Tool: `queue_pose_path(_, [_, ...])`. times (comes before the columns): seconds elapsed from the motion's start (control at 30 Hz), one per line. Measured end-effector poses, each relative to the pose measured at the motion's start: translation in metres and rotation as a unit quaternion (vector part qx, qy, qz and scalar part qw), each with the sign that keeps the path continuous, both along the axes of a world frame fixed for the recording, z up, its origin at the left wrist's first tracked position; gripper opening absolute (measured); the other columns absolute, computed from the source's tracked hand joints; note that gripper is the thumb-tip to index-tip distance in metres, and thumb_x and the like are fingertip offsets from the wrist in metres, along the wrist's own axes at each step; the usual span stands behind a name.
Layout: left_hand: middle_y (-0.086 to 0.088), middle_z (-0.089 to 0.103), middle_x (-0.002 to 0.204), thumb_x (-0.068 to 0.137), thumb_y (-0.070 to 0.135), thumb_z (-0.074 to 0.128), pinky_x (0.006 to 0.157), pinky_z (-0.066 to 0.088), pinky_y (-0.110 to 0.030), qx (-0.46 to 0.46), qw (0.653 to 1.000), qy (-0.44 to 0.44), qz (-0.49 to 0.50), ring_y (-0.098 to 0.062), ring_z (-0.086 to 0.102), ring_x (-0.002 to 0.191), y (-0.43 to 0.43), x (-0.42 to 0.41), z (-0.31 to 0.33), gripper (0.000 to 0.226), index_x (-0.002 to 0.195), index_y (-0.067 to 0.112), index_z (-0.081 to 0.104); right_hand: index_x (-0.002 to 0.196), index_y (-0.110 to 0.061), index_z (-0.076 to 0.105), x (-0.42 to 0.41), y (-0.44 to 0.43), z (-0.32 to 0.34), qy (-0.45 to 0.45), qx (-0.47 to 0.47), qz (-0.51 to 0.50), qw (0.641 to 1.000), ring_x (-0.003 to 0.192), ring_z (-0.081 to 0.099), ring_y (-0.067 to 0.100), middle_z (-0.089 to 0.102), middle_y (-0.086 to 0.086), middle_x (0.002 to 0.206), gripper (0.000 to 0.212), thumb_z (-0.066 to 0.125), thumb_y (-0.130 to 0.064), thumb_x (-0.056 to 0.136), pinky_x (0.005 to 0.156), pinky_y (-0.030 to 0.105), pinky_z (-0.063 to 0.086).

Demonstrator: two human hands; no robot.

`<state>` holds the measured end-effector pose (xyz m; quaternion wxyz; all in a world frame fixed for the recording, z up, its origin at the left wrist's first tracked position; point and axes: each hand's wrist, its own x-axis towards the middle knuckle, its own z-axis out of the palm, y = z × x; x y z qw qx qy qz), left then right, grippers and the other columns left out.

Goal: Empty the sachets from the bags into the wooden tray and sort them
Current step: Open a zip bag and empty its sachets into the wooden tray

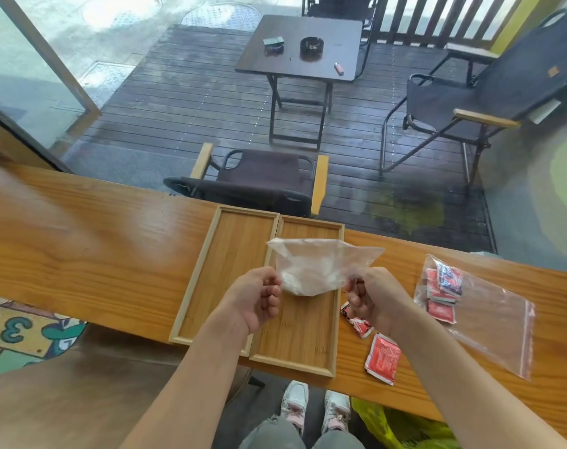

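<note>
Both hands, left (254, 303) and right (371, 298), pinched shut on the limp, light, slippery-looking bag's (314, 267) lower corners above the tray (308, 351), best gripped there.

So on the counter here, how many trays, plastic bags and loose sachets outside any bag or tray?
Wooden trays: 2, left tray and right tray
Plastic bags: 2, held bag and zip bag
Loose sachets: 2, crumpled sachet and flat red sachet
Total: 6
</note>
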<state>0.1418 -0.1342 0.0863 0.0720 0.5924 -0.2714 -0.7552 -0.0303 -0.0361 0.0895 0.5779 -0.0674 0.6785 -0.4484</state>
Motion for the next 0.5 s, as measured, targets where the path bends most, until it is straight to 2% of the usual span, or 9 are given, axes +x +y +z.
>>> queue_pose_path(0.13, [0.005,0.046,0.037,0.079,0.012,0.053,0.028,0.034,-0.015,0.038,0.998,0.036,0.021,-0.006,0.041,0.029,0.001,-0.001,0.006,0.027,0.052,0.015,0.052,0.048,-0.007,0.054,0.001,0.004,0.008,0.022,-0.021,0.018,0.999,0.029,0.037,0.015,0.046,0.005,0.034,0.034,0.051,-0.009,0.082,0.031,0.022,0.04])
queue_pose_path(0.27, [0.005,0.048,0.038,0.08,0.013,0.051,0.03,0.036,-0.014,0.033,0.998,0.05,0.015,-0.007,0.042,0.03,0.006,0.0,0.009,0.029,0.051,0.018,0.049,0.052,-0.006,0.054,-0.001,0.011,0.008,0.022,-0.013,0.046,0.999,0.031,0.039,0.014,0.047,0.005,0.037,0.032,0.052,-0.01,0.084,0.032,0.021,0.04])
queue_pose_path(0.37, [0.002,0.052,0.044,0.083,0.017,0.051,0.035,0.041,-0.019,-0.016,0.998,0.054,-0.016,-0.009,0.045,0.036,0.011,-0.004,0.013,0.028,0.056,0.018,0.05,0.063,-0.004,0.06,-0.006,0.022,0.008,0.002,-0.02,0.059,0.998,0.037,0.045,0.014,0.052,0.006,0.044,0.028,0.051,-0.011,0.089,0.035,0.023,0.043])
queue_pose_path(0.5, [0.005,0.053,0.048,0.085,0.021,0.05,0.043,0.041,-0.021,-0.111,0.986,0.023,-0.119,-0.008,0.045,0.041,0.023,-0.02,0.017,0.023,0.063,0.018,0.055,0.089,0.0,0.068,-0.022,0.043,0.01,0.006,-0.059,0.038,0.997,0.046,0.052,0.018,0.059,0.008,0.054,0.021,0.055,-0.016,0.09,0.04,0.026,0.048])
